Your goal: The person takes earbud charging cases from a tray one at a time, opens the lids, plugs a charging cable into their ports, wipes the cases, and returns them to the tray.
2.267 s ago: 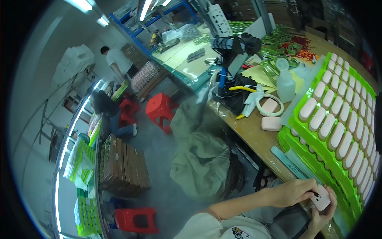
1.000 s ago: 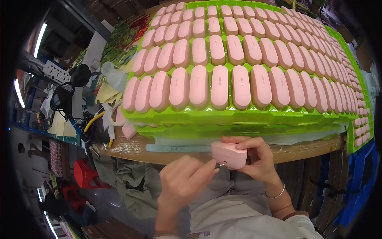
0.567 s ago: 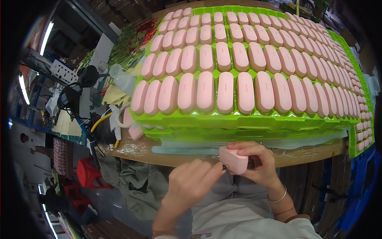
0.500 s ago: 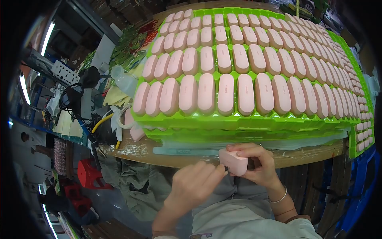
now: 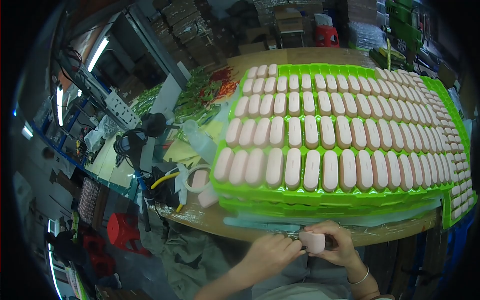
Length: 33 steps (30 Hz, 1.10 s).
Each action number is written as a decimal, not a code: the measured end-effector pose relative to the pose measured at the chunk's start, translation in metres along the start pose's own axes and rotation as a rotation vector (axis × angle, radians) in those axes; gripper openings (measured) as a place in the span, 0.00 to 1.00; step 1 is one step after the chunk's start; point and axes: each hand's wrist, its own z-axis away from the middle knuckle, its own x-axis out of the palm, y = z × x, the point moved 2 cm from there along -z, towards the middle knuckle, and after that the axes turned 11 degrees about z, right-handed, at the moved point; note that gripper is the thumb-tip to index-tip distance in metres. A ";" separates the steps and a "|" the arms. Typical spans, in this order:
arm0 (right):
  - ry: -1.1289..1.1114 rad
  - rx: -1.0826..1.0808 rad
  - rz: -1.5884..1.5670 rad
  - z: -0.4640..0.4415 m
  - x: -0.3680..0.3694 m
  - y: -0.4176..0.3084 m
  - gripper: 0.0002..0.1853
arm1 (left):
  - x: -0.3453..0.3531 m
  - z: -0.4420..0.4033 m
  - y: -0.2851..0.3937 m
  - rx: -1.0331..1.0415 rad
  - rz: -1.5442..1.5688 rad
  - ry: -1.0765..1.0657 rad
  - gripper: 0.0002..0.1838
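A small pink rounded plastic case (image 5: 314, 242) is gripped by my right hand (image 5: 341, 246), with fingers over its top and thumb beneath. Close against its left side is my left hand (image 5: 274, 254), fingers pinched together. A small dark tip shows between those fingers and the case; the rest of that item is hidden, so its kind is unclear. Both hands are just in front of the table edge, below a bright green tray (image 5: 330, 196). Rows of similar pink cases (image 5: 293, 169) stand in the tray, several with faint lettering.
Left of the tray lie a roll of tape (image 5: 198, 179), yellow-handled pliers (image 5: 166, 179) and a translucent bottle (image 5: 199, 140). A power strip (image 5: 122, 109) is fixed to a post. Red stools (image 5: 123, 231) stand on the floor at left. Cardboard boxes (image 5: 290, 22) are stacked behind.
The head view has tilted up, so the tray and hands sit lower and further right, and more background shows. My hands stay together at the same pink case.
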 end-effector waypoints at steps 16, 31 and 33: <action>-0.117 0.143 -0.094 0.004 0.001 0.001 0.24 | 0.006 0.008 -0.003 -0.008 0.069 -0.007 0.09; -0.134 -0.016 -0.028 -0.004 -0.004 -0.002 0.25 | 0.017 0.015 -0.003 -0.137 0.256 0.007 0.10; -0.115 0.084 0.025 -0.003 -0.004 -0.004 0.25 | 0.013 0.010 0.003 -0.147 0.249 0.021 0.09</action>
